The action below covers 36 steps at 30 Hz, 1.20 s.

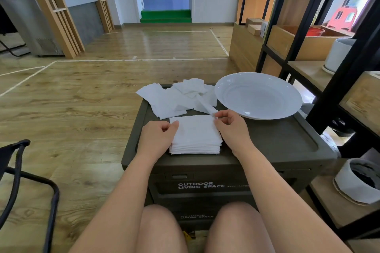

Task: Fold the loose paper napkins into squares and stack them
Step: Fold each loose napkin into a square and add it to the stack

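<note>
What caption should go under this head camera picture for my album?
Both hands, left hand and right hand, hold the top of a napkin stack beside loose napkins.

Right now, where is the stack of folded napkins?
Head view: the stack of folded napkins sits at the near middle of the dark box lid, between both hands, with the loose napkins behind it.

We see a stack (pixel 195 139) of folded napkins between the hands. The left hand (pixel 157 137) rests curled on its left edge; the right hand (pixel 231 126) pinches the top napkin's far right corner. Loose napkins (pixel 176 98) lie just beyond the hands, a plate (pixel 258 95) beyond the right, all on a dark box (pixel 277 146).
</note>
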Available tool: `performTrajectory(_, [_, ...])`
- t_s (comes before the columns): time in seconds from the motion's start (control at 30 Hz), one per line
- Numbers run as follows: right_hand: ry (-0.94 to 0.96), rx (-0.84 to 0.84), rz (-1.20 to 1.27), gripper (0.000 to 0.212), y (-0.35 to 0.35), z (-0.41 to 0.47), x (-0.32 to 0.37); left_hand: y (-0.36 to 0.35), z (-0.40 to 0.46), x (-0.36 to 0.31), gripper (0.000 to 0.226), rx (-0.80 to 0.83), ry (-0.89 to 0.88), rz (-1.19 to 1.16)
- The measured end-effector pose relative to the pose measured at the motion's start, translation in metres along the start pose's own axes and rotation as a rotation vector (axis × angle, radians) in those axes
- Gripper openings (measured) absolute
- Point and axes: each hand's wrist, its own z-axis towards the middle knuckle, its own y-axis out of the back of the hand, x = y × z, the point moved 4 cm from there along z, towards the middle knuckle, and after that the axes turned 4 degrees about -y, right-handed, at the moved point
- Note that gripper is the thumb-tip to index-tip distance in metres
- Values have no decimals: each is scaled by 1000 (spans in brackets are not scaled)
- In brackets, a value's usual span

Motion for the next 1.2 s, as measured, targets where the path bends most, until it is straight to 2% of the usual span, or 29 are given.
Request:
performTrajectory(0.17, [3,-8,11,6,0,0,2,-1,-1,-3,56,35,-24,-6])
performTrajectory(0.37, [10,2,-6,9,0,-1,2,-1,-1,-3,54,28,-8,-10])
performTrajectory(0.43, [-7,-84,-16,2,3,-1,3,1,-1,-3,48,-6,10,1])
performTrajectory(0.57, [-47,-325,-55,18,11,4,3,5,2,-1,45,-80,23,21])
performTrajectory(0.7, [-190,-228,-222,46,0,19,12,4,2,0,44,-86,23,23])
performTrajectory(0.8, [-226,-166,-323,34,-7,28,20,3,2,0,41,-99,36,7])
performTrajectory(0.87, [-137,-206,-379,23,-8,30,30,3,1,0,37,-103,45,-10])
performTrajectory(0.97, [191,-311,-495,19,-7,22,58,4,0,-1,33,-126,69,-10])
performTrajectory(1.07, [411,-184,-472,18,-5,12,84,9,0,-4,31,-199,80,-74])
performTrajectory(1.17, [376,81,-270,7,-1,6,94,17,3,-14,16,-198,43,-208])
performTrajectory(1.2, [358,158,-215,10,0,4,96,20,6,-19,13,-188,21,-244])
